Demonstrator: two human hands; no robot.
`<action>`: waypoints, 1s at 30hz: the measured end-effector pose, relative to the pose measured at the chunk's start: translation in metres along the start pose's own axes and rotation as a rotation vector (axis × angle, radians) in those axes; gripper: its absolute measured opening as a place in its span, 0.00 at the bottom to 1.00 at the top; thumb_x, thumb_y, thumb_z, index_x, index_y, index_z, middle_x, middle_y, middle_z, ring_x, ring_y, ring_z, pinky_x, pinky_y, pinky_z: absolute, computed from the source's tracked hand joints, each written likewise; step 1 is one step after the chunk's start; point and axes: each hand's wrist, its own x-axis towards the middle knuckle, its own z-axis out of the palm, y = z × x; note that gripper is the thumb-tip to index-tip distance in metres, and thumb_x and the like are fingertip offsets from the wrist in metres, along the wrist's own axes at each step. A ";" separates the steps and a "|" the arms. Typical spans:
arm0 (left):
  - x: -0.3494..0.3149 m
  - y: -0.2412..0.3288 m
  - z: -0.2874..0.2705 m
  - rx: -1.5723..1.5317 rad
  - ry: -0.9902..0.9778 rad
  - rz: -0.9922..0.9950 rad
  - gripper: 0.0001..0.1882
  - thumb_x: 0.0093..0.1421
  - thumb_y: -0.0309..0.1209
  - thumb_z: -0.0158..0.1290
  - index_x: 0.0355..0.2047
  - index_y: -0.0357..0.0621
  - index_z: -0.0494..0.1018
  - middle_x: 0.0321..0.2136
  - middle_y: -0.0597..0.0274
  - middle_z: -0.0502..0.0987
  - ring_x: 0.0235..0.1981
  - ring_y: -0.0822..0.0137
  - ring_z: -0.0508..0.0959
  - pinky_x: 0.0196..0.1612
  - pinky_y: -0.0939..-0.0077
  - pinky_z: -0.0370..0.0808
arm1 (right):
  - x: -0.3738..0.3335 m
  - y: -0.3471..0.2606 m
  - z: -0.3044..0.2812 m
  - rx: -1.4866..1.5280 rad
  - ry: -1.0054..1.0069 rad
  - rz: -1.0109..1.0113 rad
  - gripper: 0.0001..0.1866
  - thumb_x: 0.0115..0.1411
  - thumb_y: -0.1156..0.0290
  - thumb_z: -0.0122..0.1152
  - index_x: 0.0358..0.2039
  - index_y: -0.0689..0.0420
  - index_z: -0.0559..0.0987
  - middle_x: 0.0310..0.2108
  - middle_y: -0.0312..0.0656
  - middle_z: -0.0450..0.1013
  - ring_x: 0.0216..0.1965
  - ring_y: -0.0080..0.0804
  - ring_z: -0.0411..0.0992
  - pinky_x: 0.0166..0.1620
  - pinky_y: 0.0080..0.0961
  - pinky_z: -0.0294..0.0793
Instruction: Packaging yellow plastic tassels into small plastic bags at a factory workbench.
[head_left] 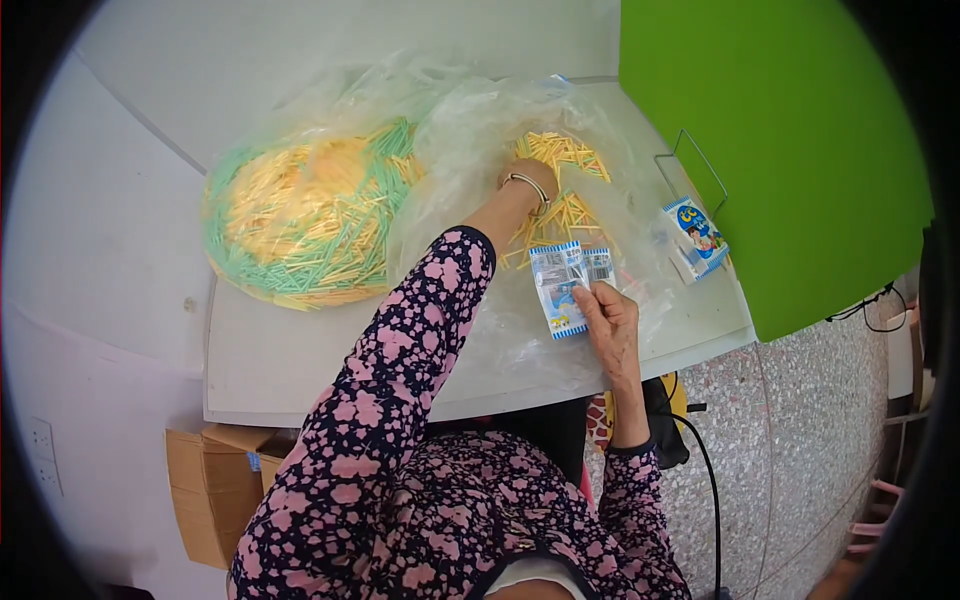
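My left hand (532, 178), with a bracelet at the wrist, reaches into an open clear plastic bag (455, 150). Its fingers are hidden, so I cannot tell whether they grip anything. Around it lie loose thin yellow sticks (570, 218), some beyond the hand and some nearer me. At the bag's near side my right hand (614, 325) is closed on a small blue-and-white packet (553, 290), thumb on top. Part of another packet (598, 264) shows behind it. Whether the packet is open at its top is unclear.
A full clear bag of yellow and green sticks (310, 220) stands left on the white table (270, 340). Right, another blue-and-white packet (694, 238) leans by a wire stand (700, 165) near a green panel (780, 150). A cardboard box (205, 490) sits below the table.
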 end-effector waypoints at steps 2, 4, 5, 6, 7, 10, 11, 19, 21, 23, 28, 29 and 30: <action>0.009 -0.012 0.015 0.002 0.074 -0.002 0.17 0.51 0.32 0.46 0.40 0.41 0.75 0.42 0.49 0.74 0.43 0.53 0.75 0.39 0.63 0.75 | 0.002 -0.001 0.003 -0.007 -0.018 -0.003 0.13 0.58 0.70 0.55 0.19 0.63 0.69 0.15 0.30 0.59 0.20 0.14 0.54 0.22 0.15 0.54; 0.005 -0.009 0.016 0.038 0.101 0.051 0.16 0.52 0.32 0.46 0.38 0.41 0.75 0.42 0.50 0.74 0.43 0.53 0.75 0.39 0.64 0.75 | 0.002 0.003 0.001 -0.023 -0.014 0.003 0.15 0.58 0.69 0.54 0.18 0.63 0.69 0.16 0.28 0.61 0.21 0.12 0.54 0.23 0.14 0.55; 0.001 -0.007 0.015 0.075 0.126 0.102 0.15 0.52 0.32 0.45 0.37 0.41 0.76 0.42 0.50 0.74 0.42 0.53 0.76 0.38 0.65 0.76 | 0.001 0.008 -0.001 -0.023 -0.002 -0.006 0.14 0.58 0.70 0.55 0.19 0.63 0.69 0.15 0.30 0.59 0.20 0.14 0.53 0.22 0.15 0.54; -0.003 -0.009 0.012 0.076 0.130 0.108 0.15 0.52 0.32 0.45 0.37 0.41 0.76 0.42 0.50 0.74 0.42 0.53 0.76 0.38 0.65 0.76 | 0.001 0.011 -0.003 -0.023 0.009 -0.015 0.13 0.57 0.71 0.56 0.20 0.64 0.68 0.14 0.31 0.57 0.19 0.15 0.52 0.21 0.16 0.53; -0.007 -0.016 0.010 0.041 0.132 0.142 0.14 0.52 0.32 0.45 0.34 0.41 0.77 0.41 0.49 0.75 0.40 0.53 0.76 0.37 0.65 0.76 | 0.001 0.009 -0.002 -0.021 0.008 -0.021 0.13 0.57 0.71 0.56 0.20 0.64 0.68 0.14 0.31 0.57 0.19 0.15 0.52 0.21 0.16 0.53; -0.023 -0.037 0.006 -0.103 0.167 0.234 0.13 0.51 0.32 0.45 0.28 0.39 0.77 0.36 0.48 0.76 0.34 0.54 0.77 0.34 0.66 0.75 | 0.002 0.002 0.000 0.027 0.012 -0.001 0.13 0.57 0.71 0.55 0.19 0.64 0.69 0.14 0.29 0.57 0.19 0.14 0.52 0.21 0.15 0.53; -0.029 -0.042 0.006 -0.217 0.194 0.296 0.12 0.50 0.33 0.46 0.24 0.38 0.77 0.32 0.46 0.76 0.31 0.54 0.78 0.32 0.66 0.75 | 0.002 -0.001 -0.001 0.055 0.023 0.039 0.13 0.58 0.70 0.55 0.20 0.63 0.70 0.15 0.27 0.58 0.20 0.13 0.52 0.21 0.15 0.53; -0.062 -0.056 -0.005 -1.181 -0.091 0.155 0.13 0.57 0.31 0.41 0.30 0.30 0.67 0.21 0.51 0.74 0.21 0.67 0.76 0.23 0.73 0.74 | 0.013 0.011 -0.006 0.319 0.134 0.109 0.13 0.59 0.63 0.54 0.24 0.59 0.75 0.18 0.27 0.68 0.18 0.09 0.61 0.21 0.08 0.59; -0.059 -0.059 -0.003 -1.214 -0.112 0.145 0.13 0.57 0.32 0.41 0.29 0.31 0.68 0.23 0.50 0.74 0.22 0.67 0.77 0.24 0.73 0.74 | 0.014 0.009 -0.006 0.350 0.135 0.099 0.12 0.59 0.63 0.54 0.25 0.59 0.75 0.19 0.29 0.70 0.18 0.09 0.63 0.21 0.08 0.61; -0.051 -0.064 -0.005 -0.405 -0.055 0.377 0.16 0.56 0.35 0.42 0.29 0.31 0.70 0.28 0.44 0.75 0.26 0.61 0.78 0.28 0.68 0.74 | 0.014 -0.006 0.000 0.451 0.199 0.180 0.13 0.60 0.67 0.53 0.20 0.58 0.73 0.18 0.25 0.63 0.20 0.07 0.55 0.22 0.09 0.54; -0.035 -0.029 -0.006 -0.272 0.231 0.142 0.15 0.49 0.35 0.47 0.31 0.37 0.76 0.33 0.46 0.76 0.35 0.55 0.77 0.37 0.65 0.74 | 0.012 0.010 -0.006 0.444 0.153 0.144 0.12 0.60 0.66 0.53 0.22 0.59 0.73 0.19 0.27 0.67 0.20 0.08 0.59 0.23 0.09 0.57; -0.031 -0.025 -0.007 -0.188 0.161 0.090 0.16 0.49 0.36 0.48 0.33 0.39 0.76 0.35 0.46 0.76 0.40 0.55 0.77 0.41 0.64 0.74 | 0.011 0.013 -0.007 0.431 0.125 0.113 0.12 0.59 0.65 0.54 0.25 0.60 0.75 0.20 0.29 0.70 0.20 0.09 0.62 0.24 0.08 0.61; -0.029 -0.021 -0.008 -0.189 0.163 0.087 0.16 0.49 0.36 0.48 0.33 0.39 0.76 0.35 0.46 0.76 0.40 0.55 0.77 0.41 0.64 0.74 | 0.011 0.013 -0.007 0.431 0.122 0.111 0.12 0.59 0.65 0.54 0.25 0.60 0.75 0.20 0.29 0.70 0.20 0.09 0.62 0.24 0.08 0.61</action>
